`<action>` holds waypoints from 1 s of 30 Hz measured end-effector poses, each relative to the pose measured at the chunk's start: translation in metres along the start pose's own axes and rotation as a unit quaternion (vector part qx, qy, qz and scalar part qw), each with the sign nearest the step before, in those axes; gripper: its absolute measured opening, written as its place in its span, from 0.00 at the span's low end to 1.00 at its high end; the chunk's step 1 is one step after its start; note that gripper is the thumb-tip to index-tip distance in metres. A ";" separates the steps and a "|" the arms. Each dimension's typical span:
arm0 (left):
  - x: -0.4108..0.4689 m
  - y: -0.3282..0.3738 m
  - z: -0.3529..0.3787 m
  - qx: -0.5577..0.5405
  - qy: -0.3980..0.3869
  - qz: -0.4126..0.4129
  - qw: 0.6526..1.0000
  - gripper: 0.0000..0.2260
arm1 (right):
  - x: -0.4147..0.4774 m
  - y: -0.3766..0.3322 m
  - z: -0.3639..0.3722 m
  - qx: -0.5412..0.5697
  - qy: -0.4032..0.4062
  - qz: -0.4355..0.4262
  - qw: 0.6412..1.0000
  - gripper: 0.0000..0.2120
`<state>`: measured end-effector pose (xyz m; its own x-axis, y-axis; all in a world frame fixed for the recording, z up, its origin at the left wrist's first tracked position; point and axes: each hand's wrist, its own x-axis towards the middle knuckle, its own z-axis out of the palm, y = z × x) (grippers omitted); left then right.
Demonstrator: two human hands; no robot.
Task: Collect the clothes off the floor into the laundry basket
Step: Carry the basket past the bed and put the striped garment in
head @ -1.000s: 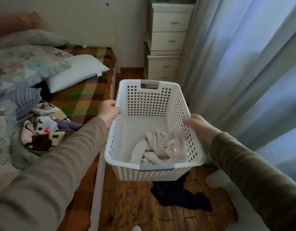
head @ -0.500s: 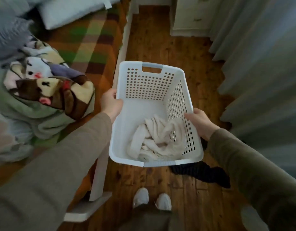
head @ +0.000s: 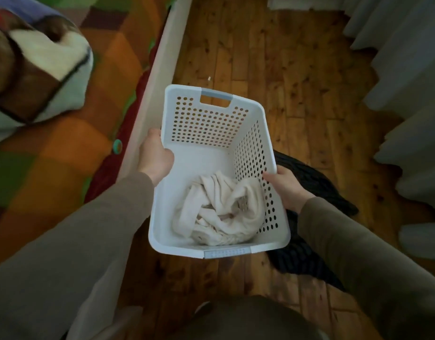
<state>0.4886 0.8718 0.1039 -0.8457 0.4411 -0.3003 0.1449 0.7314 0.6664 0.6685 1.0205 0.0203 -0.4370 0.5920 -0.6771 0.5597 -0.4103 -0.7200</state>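
I hold a white perforated laundry basket (head: 206,123) above the wooden floor, between the bed and the curtain. My left hand (head: 156,157) grips its left rim and my right hand (head: 286,188) grips its right rim. A crumpled cream garment (head: 221,209) lies in the near end of the basket. A dark striped garment (head: 314,190) lies on the floor under and to the right of the basket, partly hidden by the basket and my right arm.
The bed with a plaid orange and green blanket (head: 64,133) and its white frame (head: 152,94) runs along the left. A patterned fleece blanket (head: 37,69) sits on it. Grey curtains (head: 412,106) hang on the right. Wooden floor (head: 272,57) stretches ahead.
My view has tilted steeply down toward the floor. The basket has dropped lower and now hangs over the dark garment, with both hands still on its rims.
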 end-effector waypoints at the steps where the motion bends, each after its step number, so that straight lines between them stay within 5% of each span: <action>1: 0.006 -0.010 0.010 0.006 0.001 0.001 1.000 0.16 | 0.013 0.013 0.004 0.003 0.000 -0.001 1.000 0.14; 10: 0.037 -0.086 0.091 0.018 -0.017 0.025 0.999 0.14 | 0.088 0.109 0.021 0.025 -0.013 -0.004 1.000 0.14; 24: 0.008 -0.075 0.135 0.044 -0.021 0.104 0.993 0.18 | 0.104 0.161 -0.028 0.128 -0.003 -0.038 0.991 0.17; 27: 0.002 -0.069 0.143 0.054 -0.016 0.119 0.991 0.19 | 0.117 0.182 -0.064 -0.055 0.161 -0.082 0.982 0.20; 30: -0.002 -0.066 0.152 0.059 -0.014 0.127 0.990 0.19 | 0.133 0.218 -0.096 -0.289 0.182 -0.040 0.939 0.32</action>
<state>0.5588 0.9014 -0.0429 -0.7596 0.6321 -0.1533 0.4114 0.6495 0.6394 0.7998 1.0765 -0.2121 -0.2824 0.8463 -0.4517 0.8703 0.0280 -0.4917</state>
